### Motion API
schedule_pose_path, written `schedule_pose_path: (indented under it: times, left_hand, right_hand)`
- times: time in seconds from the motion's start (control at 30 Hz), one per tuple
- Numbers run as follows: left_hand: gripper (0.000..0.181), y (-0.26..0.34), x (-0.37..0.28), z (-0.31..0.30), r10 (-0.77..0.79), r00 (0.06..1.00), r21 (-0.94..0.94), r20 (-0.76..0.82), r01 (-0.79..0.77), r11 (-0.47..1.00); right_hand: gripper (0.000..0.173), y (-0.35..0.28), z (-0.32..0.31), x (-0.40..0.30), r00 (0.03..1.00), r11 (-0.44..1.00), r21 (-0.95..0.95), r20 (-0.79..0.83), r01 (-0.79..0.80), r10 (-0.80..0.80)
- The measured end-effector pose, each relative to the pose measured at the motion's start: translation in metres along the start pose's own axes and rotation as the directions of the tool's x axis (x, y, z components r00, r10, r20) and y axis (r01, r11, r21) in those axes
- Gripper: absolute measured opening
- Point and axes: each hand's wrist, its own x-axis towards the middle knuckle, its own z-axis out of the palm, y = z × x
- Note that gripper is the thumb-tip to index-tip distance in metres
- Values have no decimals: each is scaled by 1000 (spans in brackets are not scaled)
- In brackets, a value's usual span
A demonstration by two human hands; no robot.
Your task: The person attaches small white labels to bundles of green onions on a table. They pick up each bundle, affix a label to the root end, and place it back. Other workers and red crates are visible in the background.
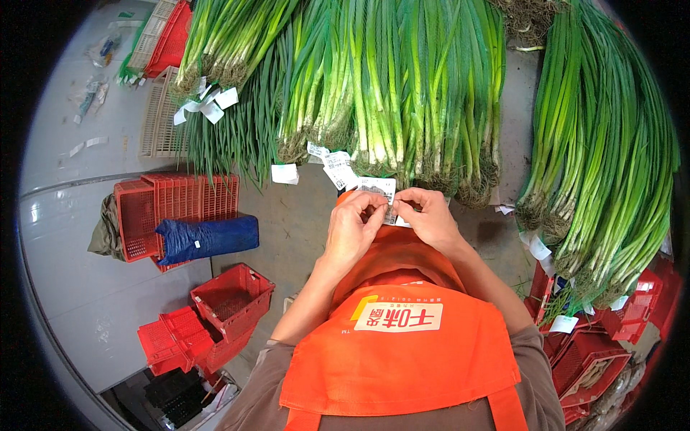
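Observation:
My left hand (350, 223) and my right hand (428, 215) meet in front of my orange apron (399, 355). Their thumbs and fingertips pinch a white printed label (375, 186) from either side. Just beyond it, netted bundles of long green onions (431, 91) lie with their roots pointing towards me. Other printed labels (338, 168) hang by the root ends to the left of my hands. A blank-looking white tag (284, 173) hangs further left. My fingers cover part of the label, so how it is fastened cannot be made out.
More green onions (598, 151) lie at the right, above stacked red crates (587, 366). Thinner dark green stalks (232, 124) droop at the left. Red plastic crates (232, 296) stand on the left, with a blue wrapped bundle (210, 240) against one stack.

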Motion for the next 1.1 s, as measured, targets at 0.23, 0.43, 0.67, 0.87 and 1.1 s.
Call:
schedule_pose_path:
  times: [0.23,0.43,0.67,0.87,1.1]
  left_hand:
    - [10,-3,0,1,23,1000,-21,-19,-23,1000]
    - [9,-1,0,1,7,1000,-13,-11,-7,1000]
    - [8,-2,1,0,-20,1000,-31,5,20,999]
    - [8,-1,1,-1,23,1000,33,-7,-22,999]
    - [10,1,2,-1,148,989,162,-31,-141,977]
  right_hand:
    - [15,-2,0,-1,1000,1000,3,14,2,-2]
    - [15,-7,-1,-2,1000,1000,0,12,-5,5]
    - [14,-8,-1,-3,1000,1000,-8,17,15,-15]
    - [14,-3,3,-2,991,983,-127,-20,132,-135]
    - [12,-16,10,-6,963,926,-298,-58,233,-262]
